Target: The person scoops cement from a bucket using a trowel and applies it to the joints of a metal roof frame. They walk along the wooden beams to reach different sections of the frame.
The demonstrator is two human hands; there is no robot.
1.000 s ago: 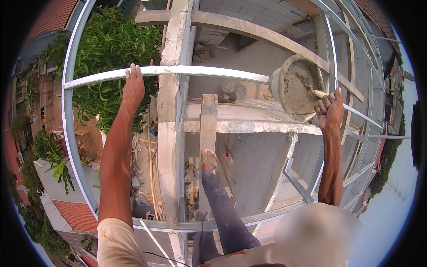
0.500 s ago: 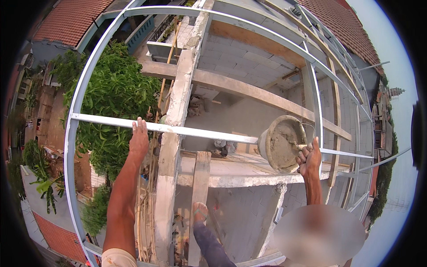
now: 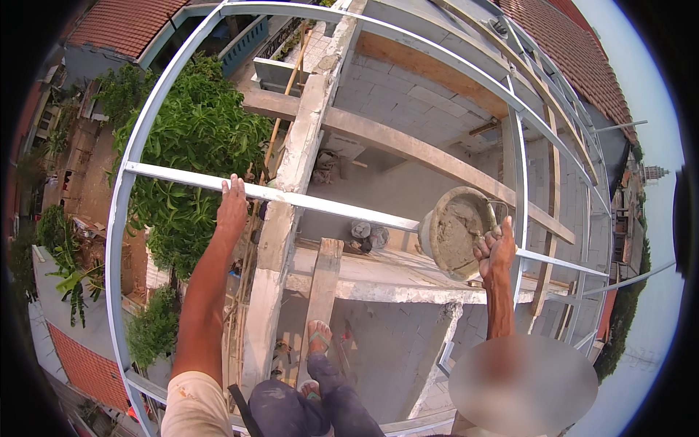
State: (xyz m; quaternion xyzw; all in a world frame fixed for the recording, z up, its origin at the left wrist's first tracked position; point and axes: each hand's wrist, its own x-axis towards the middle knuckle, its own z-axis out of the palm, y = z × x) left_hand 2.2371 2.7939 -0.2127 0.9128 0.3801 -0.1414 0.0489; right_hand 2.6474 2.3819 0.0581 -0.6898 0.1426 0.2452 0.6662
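While left hand (image 3: 232, 213) stays on metal beam (image 3: 349, 210), second foot (image 3: 311, 391) now shows.

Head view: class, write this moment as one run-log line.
left hand: open on metal beam | right hand: curled at bucket, grip unclear | bucket: grey mix inside

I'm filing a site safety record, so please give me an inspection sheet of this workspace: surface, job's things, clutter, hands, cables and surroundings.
Surface: wooden plank crossing a rough concrete ledge, with a sandalled foot on it.
Job's things: grey bucket holding grey mix; pale metal bar passing behind it in this view.
Clutter: pale bundles lying below the bar; contents unclear.
Left hand: fingers extended, on the bar.
Right hand: fingers curled at the bucket's edge; exact grip unclear.
Cables: nothing seen.
Surroundings: leafy tree, tiled roof, timber beam, block wall.
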